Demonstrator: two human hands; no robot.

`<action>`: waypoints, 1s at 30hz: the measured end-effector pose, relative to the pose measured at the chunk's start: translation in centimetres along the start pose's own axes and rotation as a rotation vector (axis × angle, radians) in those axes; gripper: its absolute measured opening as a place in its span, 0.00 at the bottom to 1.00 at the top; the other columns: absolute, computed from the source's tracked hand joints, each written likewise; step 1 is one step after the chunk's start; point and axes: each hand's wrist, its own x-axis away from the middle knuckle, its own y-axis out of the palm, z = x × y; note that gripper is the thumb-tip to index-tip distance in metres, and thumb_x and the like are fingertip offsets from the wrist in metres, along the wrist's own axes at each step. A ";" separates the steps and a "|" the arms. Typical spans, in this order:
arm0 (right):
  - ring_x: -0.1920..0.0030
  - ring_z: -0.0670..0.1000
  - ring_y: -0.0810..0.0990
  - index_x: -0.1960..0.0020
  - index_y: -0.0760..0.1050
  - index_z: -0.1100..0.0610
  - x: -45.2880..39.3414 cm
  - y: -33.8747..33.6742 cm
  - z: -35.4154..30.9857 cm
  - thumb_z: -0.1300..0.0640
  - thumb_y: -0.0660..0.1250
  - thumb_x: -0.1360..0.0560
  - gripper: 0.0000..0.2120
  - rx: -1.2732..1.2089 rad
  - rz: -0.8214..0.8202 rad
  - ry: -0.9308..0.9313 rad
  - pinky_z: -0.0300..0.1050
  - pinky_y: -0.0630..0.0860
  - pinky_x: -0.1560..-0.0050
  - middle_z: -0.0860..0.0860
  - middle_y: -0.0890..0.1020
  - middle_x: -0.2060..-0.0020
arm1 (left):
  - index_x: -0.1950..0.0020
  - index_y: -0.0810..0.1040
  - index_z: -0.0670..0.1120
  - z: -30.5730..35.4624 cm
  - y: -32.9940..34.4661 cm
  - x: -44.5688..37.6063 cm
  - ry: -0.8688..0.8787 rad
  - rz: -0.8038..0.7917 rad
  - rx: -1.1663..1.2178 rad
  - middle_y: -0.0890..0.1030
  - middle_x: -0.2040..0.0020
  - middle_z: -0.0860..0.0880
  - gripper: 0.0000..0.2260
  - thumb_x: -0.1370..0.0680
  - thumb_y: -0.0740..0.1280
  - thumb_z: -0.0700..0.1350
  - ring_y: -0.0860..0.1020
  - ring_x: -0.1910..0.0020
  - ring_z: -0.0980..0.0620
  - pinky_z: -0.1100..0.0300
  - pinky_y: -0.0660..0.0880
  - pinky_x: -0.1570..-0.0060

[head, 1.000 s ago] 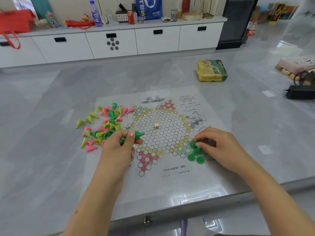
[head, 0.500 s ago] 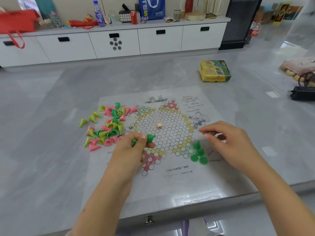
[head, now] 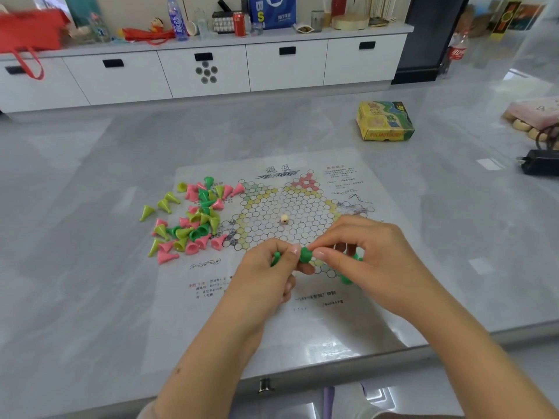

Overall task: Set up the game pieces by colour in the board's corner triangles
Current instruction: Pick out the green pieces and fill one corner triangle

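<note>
A paper game board (head: 302, 219) with a hexagon of circles and coloured corner triangles lies flat on the grey table. A small cream die (head: 284, 219) sits at its centre. Left of it lies a loose pile of pink, yellow-green and dark green cone pieces (head: 193, 219). My left hand (head: 266, 276) holds dark green pieces, one poking out at its left side. My right hand (head: 363, 255) meets it over the board's near edge, and its fingertips pinch a dark green piece (head: 305, 254) between both hands. Green pieces (head: 346, 278) stand on the board's near-right corner, mostly hidden by my right hand.
A yellow-green game box (head: 384, 120) rests on the table at the back right. A black adapter with cable (head: 540, 164) and a pink bag (head: 535, 113) lie at the far right. White cabinets (head: 205, 71) with clutter on top run along the back. The table's front edge (head: 332, 367) is near.
My left hand has carried its green pieces right, over the board's near edge. My right hand left the standing green pieces and came left, closing its fingertips on one piece in my left hand.
</note>
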 end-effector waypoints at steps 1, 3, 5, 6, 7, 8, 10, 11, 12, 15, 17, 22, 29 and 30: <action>0.64 0.43 0.75 0.60 0.83 0.52 0.0 0.0 -0.1 0.58 0.71 0.30 0.03 -0.004 0.002 0.012 0.35 0.72 0.61 0.45 0.80 0.66 | 0.56 0.75 0.42 0.0 0.0 0.0 0.001 0.000 -0.001 0.80 0.71 0.53 0.08 0.21 0.60 0.43 0.64 0.78 0.59 0.69 0.63 0.76; 0.66 0.42 0.74 0.61 0.82 0.52 -0.2 0.0 -0.3 0.59 0.71 0.30 0.03 -0.017 0.006 0.043 0.34 0.72 0.62 0.45 0.79 0.67 | 0.56 0.75 0.43 -0.1 0.0 -0.1 0.007 0.003 -0.013 0.80 0.69 0.53 0.08 0.21 0.60 0.44 0.64 0.77 0.59 0.69 0.64 0.76; 0.66 0.42 0.74 0.61 0.82 0.51 -0.4 -0.4 -0.3 0.58 0.70 0.30 0.04 -0.041 0.029 0.088 0.32 0.71 0.62 0.45 0.79 0.67 | 0.57 0.75 0.44 -0.1 -0.1 0.0 0.018 0.012 -0.052 0.79 0.71 0.55 0.08 0.21 0.60 0.45 0.65 0.75 0.58 0.69 0.64 0.75; 0.65 0.42 0.73 0.61 0.81 0.50 -0.6 -0.8 -0.1 0.57 0.70 0.30 0.04 -0.045 0.049 0.124 0.31 0.71 0.62 0.45 0.79 0.66 | 0.57 0.75 0.44 -0.2 -0.2 -0.1 0.018 0.021 -0.064 0.78 0.72 0.56 0.08 0.22 0.61 0.46 0.66 0.74 0.58 0.69 0.65 0.74; 0.65 0.41 0.73 0.61 0.81 0.50 -0.8 -1.2 0.1 0.57 0.70 0.30 0.04 -0.037 0.073 0.161 0.30 0.71 0.61 0.45 0.78 0.65 | 0.57 0.75 0.45 -0.3 -0.4 -0.1 0.010 0.033 -0.063 0.77 0.71 0.55 0.07 0.22 0.62 0.46 0.67 0.73 0.57 0.68 0.66 0.73; 0.65 0.40 0.72 0.61 0.81 0.50 -0.9 -1.6 0.4 0.56 0.69 0.29 0.04 -0.014 0.098 0.191 0.29 0.70 0.61 0.45 0.78 0.65 | 0.57 0.74 0.45 -0.3 -0.6 -0.2 -0.003 0.043 -0.054 0.76 0.69 0.53 0.06 0.23 0.63 0.47 0.67 0.71 0.56 0.66 0.66 0.71; 0.66 0.39 0.71 0.62 0.80 0.49 -1.0 -2.3 0.8 0.56 0.69 0.29 0.05 0.073 0.116 0.227 0.27 0.67 0.63 0.45 0.76 0.65 | 0.55 0.74 0.45 -0.4 -0.9 -0.5 -0.043 0.057 -0.032 0.74 0.67 0.50 0.03 0.24 0.64 0.44 0.68 0.71 0.55 0.66 0.67 0.72; 0.66 0.40 0.71 0.63 0.79 0.48 -1.1 -2.3 0.9 0.56 0.69 0.29 0.06 0.132 0.099 0.238 0.28 0.66 0.63 0.45 0.75 0.65 | 0.54 0.74 0.45 -0.4 -1.0 -0.6 -0.062 0.062 -0.014 0.74 0.67 0.49 0.01 0.23 0.64 0.42 0.68 0.72 0.56 0.67 0.66 0.74; 0.65 0.40 0.70 0.64 0.78 0.47 -1.1 -2.2 1.0 0.55 0.69 0.29 0.06 0.189 0.067 0.245 0.29 0.65 0.62 0.45 0.74 0.65 | 0.53 0.74 0.44 -0.4 -1.1 -0.7 -0.075 0.066 0.005 0.73 0.67 0.48 0.02 0.23 0.62 0.39 0.68 0.72 0.55 0.66 0.66 0.74; 0.62 0.41 0.70 0.63 0.76 0.48 -1.0 -1.7 1.1 0.54 0.68 0.28 0.06 0.303 -0.029 0.260 0.35 0.65 0.60 0.44 0.73 0.64 | 0.52 0.74 0.45 -0.4 -1.4 -0.9 -0.091 0.077 0.011 0.75 0.66 0.48 0.09 0.23 0.57 0.34 0.68 0.72 0.54 0.66 0.65 0.75; 0.61 0.42 0.69 0.63 0.76 0.48 -1.0 -1.6 1.2 0.53 0.67 0.28 0.05 0.329 -0.051 0.265 0.39 0.66 0.58 0.44 0.73 0.64 | 0.52 0.74 0.45 -0.4 -1.5 -0.8 -0.085 0.083 -0.004 0.76 0.63 0.47 0.11 0.23 0.55 0.33 0.69 0.71 0.54 0.69 0.65 0.78; 0.62 0.42 0.69 0.63 0.76 0.50 -1.0 -1.8 1.3 0.54 0.67 0.28 0.06 0.321 -0.039 0.281 0.40 0.66 0.58 0.45 0.72 0.64 | 0.49 0.73 0.44 -0.2 -1.4 -0.7 -0.019 0.056 -0.009 0.79 0.63 0.50 0.06 0.20 0.58 0.38 0.70 0.74 0.57 0.68 0.67 0.75; 0.61 0.44 0.70 0.61 0.79 0.52 -0.8 -1.7 1.5 0.54 0.68 0.28 0.04 0.366 -0.093 0.278 0.40 0.66 0.60 0.45 0.71 0.65 | 0.53 0.73 0.44 -0.2 -1.8 -0.7 0.018 0.093 -0.049 0.81 0.64 0.52 0.08 0.20 0.58 0.47 0.68 0.78 0.60 0.65 0.67 0.72; 0.61 0.45 0.70 0.61 0.79 0.52 -0.7 -1.7 1.6 0.54 0.68 0.28 0.04 0.374 -0.100 0.278 0.40 0.67 0.59 0.45 0.72 0.65 | 0.54 0.74 0.45 -0.3 -1.8 -0.7 0.027 0.104 -0.058 0.81 0.64 0.52 0.08 0.21 0.59 0.47 0.68 0.76 0.59 0.66 0.67 0.72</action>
